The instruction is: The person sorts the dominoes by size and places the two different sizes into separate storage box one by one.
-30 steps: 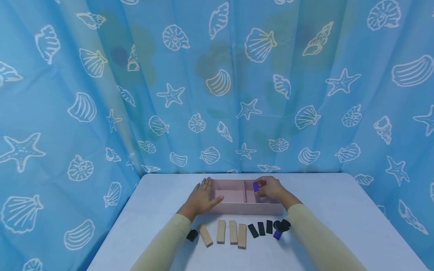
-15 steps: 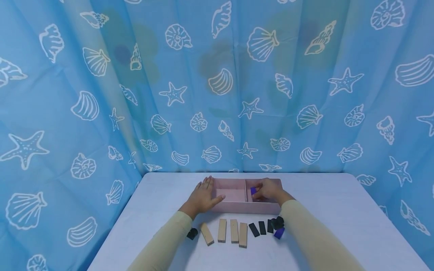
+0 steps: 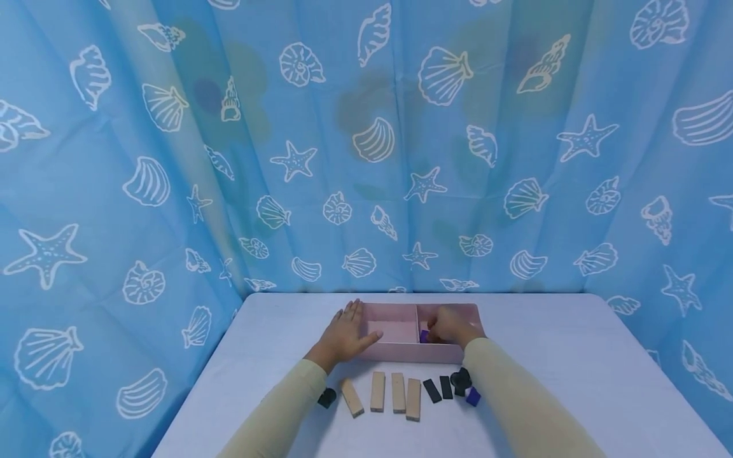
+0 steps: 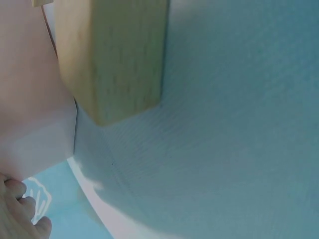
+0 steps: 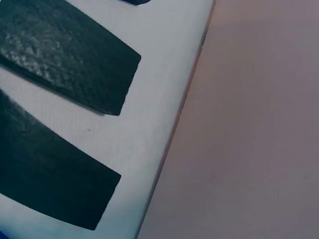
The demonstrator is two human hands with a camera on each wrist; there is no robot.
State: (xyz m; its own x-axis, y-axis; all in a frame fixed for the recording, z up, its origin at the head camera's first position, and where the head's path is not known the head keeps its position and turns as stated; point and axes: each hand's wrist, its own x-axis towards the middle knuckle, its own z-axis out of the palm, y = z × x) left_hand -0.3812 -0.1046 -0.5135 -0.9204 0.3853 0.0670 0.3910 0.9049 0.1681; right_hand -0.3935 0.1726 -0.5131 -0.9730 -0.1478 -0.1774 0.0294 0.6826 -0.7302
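Observation:
A pink box [image 3: 395, 352] with a divider stands at the back of the white table. My left hand [image 3: 343, 337] rests on the box's left end, fingers straight and thumb over the front rim; in the left wrist view its fingertips [image 4: 28, 204] show at the lower left. Inside the right compartment, my right hand [image 3: 452, 326] has its fingers bent at a purple block [image 3: 424, 336], low beside the divider. The fingers partly cover that block. The right wrist view shows the box wall [image 5: 249, 124] but not the hand.
In front of the box lie several wooden blocks [image 3: 378, 392], several black blocks [image 3: 432, 390] and another purple block [image 3: 473, 397], partly under the right wrist camera [image 3: 460, 380]. A blue shell-patterned curtain [image 3: 343, 159] hangs behind the table.
My right hand has moved down and slightly left within the right compartment, lowering the purple block toward the front by the divider. The left hand has stayed on the box's left end.

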